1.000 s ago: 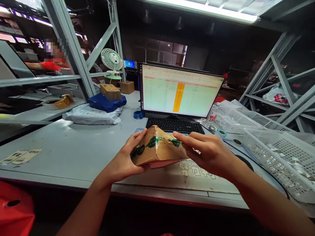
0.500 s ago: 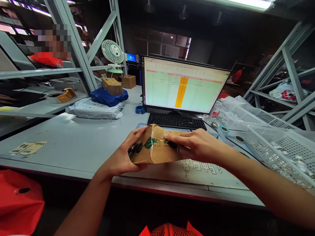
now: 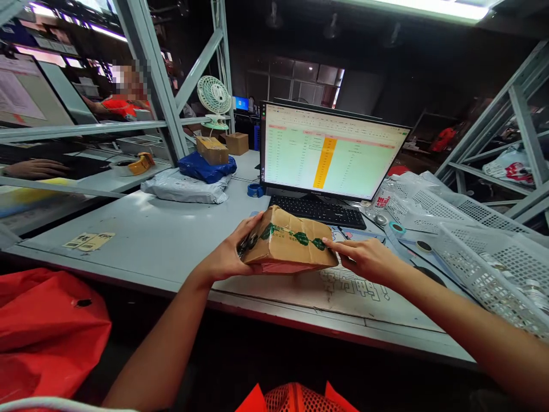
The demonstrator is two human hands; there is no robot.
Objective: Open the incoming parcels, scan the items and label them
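A small brown cardboard box (image 3: 295, 243) with green printed tape across it is held tilted above the desk's front part. My left hand (image 3: 225, 254) is closed around its left end, fingers behind and thumb below. My right hand (image 3: 364, 256) is at the box's right end. Its index finger is stretched out and touches the taped face, with the other fingers loosely bent beside it. Below the box lies a cardboard sheet (image 3: 343, 297) with outlined lettering. Directly behind the box is a black keyboard (image 3: 319, 212).
A monitor (image 3: 300, 149) shows a spreadsheet. Wrapped parcels (image 3: 186, 187) and a fan (image 3: 214, 96) stand back left. White plastic baskets (image 3: 484, 252) line the right side. A co-worker (image 3: 124, 106) sits beyond the metal frame (image 3: 150, 74). Red bag-like material (image 3: 47, 337) hangs front left.
My right hand has moved from gripping the box's front to its right end, fingers more stretched. The box has tilted, showing more of its taped face. The whole view has shifted.
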